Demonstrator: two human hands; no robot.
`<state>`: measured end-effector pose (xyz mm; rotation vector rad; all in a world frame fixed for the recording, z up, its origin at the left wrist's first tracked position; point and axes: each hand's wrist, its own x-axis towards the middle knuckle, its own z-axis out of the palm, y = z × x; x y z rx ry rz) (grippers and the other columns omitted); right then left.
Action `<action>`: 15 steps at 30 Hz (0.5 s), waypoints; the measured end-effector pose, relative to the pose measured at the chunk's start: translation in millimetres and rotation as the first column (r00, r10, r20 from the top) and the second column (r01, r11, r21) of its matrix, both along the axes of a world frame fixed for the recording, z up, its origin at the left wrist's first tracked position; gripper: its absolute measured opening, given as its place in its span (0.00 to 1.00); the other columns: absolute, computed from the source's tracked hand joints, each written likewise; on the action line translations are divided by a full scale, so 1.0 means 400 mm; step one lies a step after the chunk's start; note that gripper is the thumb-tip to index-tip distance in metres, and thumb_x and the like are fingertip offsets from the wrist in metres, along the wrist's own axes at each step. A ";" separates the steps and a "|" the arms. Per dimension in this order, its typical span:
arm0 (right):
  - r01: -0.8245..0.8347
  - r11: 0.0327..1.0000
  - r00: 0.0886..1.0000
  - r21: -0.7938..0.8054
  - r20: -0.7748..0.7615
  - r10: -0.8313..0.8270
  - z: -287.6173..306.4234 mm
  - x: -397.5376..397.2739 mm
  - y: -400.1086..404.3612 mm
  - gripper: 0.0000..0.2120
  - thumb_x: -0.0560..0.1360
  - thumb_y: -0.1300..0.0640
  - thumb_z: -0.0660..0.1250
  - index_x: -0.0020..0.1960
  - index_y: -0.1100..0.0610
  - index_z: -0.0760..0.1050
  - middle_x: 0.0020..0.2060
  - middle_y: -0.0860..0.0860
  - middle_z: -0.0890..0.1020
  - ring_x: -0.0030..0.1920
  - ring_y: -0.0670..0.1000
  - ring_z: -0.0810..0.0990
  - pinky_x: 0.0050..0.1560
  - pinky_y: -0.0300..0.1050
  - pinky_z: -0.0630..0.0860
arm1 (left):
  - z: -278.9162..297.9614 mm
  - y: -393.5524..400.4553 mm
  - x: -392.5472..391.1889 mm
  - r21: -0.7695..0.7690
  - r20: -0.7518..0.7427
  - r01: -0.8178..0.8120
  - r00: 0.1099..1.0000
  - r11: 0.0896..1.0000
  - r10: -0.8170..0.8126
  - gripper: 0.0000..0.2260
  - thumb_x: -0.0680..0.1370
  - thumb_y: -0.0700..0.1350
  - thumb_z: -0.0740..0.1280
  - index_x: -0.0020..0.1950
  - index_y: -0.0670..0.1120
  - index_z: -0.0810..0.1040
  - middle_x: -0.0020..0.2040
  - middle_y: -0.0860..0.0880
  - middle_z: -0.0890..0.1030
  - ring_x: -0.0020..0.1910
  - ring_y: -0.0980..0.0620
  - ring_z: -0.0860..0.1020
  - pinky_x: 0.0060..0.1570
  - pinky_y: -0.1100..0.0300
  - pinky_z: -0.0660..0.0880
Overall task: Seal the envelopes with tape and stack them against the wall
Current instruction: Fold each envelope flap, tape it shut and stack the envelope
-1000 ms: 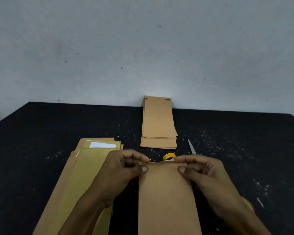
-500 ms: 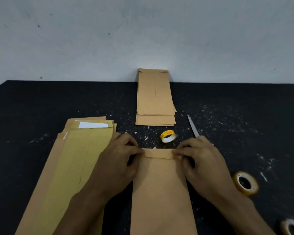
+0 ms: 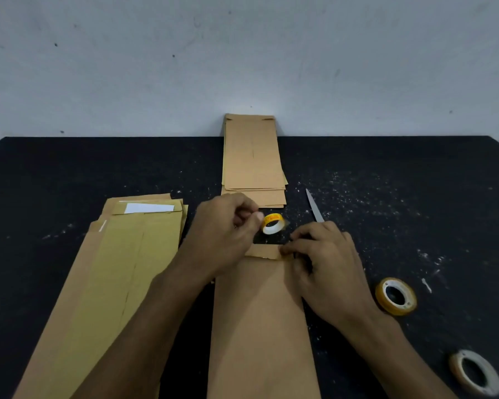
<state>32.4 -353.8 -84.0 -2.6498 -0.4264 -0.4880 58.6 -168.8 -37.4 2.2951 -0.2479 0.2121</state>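
Note:
A long brown envelope (image 3: 260,326) lies in front of me on the black table (image 3: 415,197), its top flap (image 3: 264,251) folded down. My right hand (image 3: 326,263) pinches the flap's right corner with curled fingertips. Just beyond the flap, my left hand (image 3: 225,228) pinches a small yellow tape roll (image 3: 272,224) between thumb and fingers. A stack of brown envelopes (image 3: 252,159) lies with its far end against the grey wall (image 3: 242,67). To the left is a pile of open envelopes (image 3: 121,269), the top one showing a white strip.
A metal blade (image 3: 314,208) lies right of the stack, its near end hidden behind my right hand. Two bigger tape rolls sit on the right: one (image 3: 395,296) near my right wrist, another (image 3: 474,372) at the lower right corner. White specks litter the tabletop.
My left hand left the flap's left corner and took hold of the small yellow tape roll beyond it. My right hand stayed on the flap's right corner.

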 end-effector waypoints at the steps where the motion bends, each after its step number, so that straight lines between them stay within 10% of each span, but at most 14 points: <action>1: 0.003 1.000 1.000 0.013 0.001 -0.003 -0.001 -0.001 0.000 0.12 0.71 0.64 0.69 0.48 0.51 0.86 0.46 0.47 0.81 0.49 0.51 0.76 0.44 0.48 0.69 | 0.010 -0.020 0.019 -0.002 -0.052 0.015 0.999 1.000 -0.016 0.07 0.78 0.49 0.70 0.51 0.47 0.81 0.42 0.53 0.81 0.41 0.60 0.78 0.39 0.70 0.74; 4: 0.014 0.999 1.000 0.041 0.003 -0.015 -0.007 -0.001 0.001 0.13 0.70 0.59 0.64 0.46 0.49 0.86 0.45 0.45 0.80 0.49 0.49 0.75 0.45 0.46 0.68 | 0.025 -0.058 0.073 0.093 -0.287 0.076 0.957 0.993 -0.046 0.15 0.77 0.56 0.69 0.46 0.44 0.81 0.40 0.49 0.82 0.40 0.54 0.78 0.41 0.56 0.75; 15: 0.037 0.997 0.999 0.072 -0.030 -0.035 -0.005 0.002 0.000 0.14 0.69 0.58 0.63 0.46 0.49 0.86 0.45 0.44 0.80 0.48 0.50 0.75 0.45 0.45 0.64 | 0.092 -0.144 0.147 0.169 -0.699 0.060 0.711 0.984 0.077 0.19 0.81 0.53 0.67 0.33 0.45 0.72 0.32 0.48 0.75 0.33 0.51 0.73 0.34 0.59 0.74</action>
